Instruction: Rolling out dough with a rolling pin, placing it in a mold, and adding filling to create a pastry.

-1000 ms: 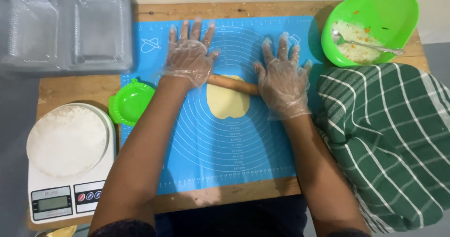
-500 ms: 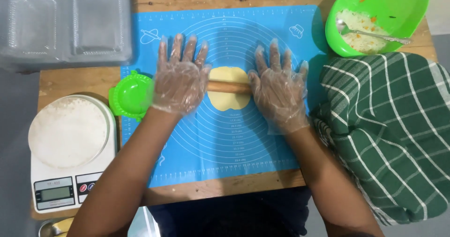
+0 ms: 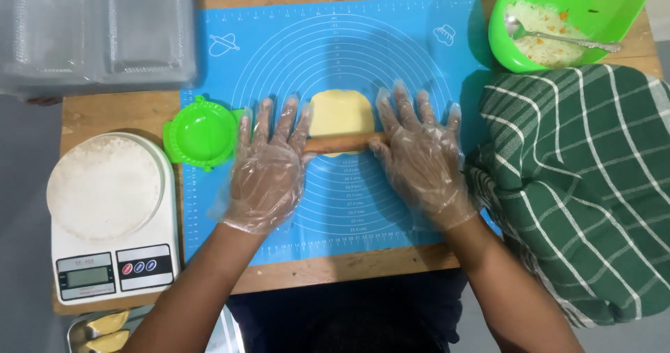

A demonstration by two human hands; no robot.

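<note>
A flat piece of yellow dough (image 3: 341, 111) lies on a blue silicone mat (image 3: 335, 53) with printed circles. A thin wooden rolling pin (image 3: 345, 143) rests across the dough's near edge. My left hand (image 3: 269, 168), in a clear plastic glove, lies flat with fingers spread on the pin's left end. On the pin's right end, my right hand (image 3: 421, 159), gloved the same way, presses flat. Both palms hide the ends of the pin.
A green dumpling press (image 3: 199, 132) sits at the mat's left edge. A white kitchen scale (image 3: 112, 262) carries a plate of white flour (image 3: 103, 187). A green bowl (image 3: 618, 4) with filling and a spoon stands far right, a green checked cloth (image 3: 579, 185) below it, clear plastic trays (image 3: 98, 32) far left.
Both hands have rolled the pin toward me, from the far side of the dough to its near edge. The dough looks flatter and wider.
</note>
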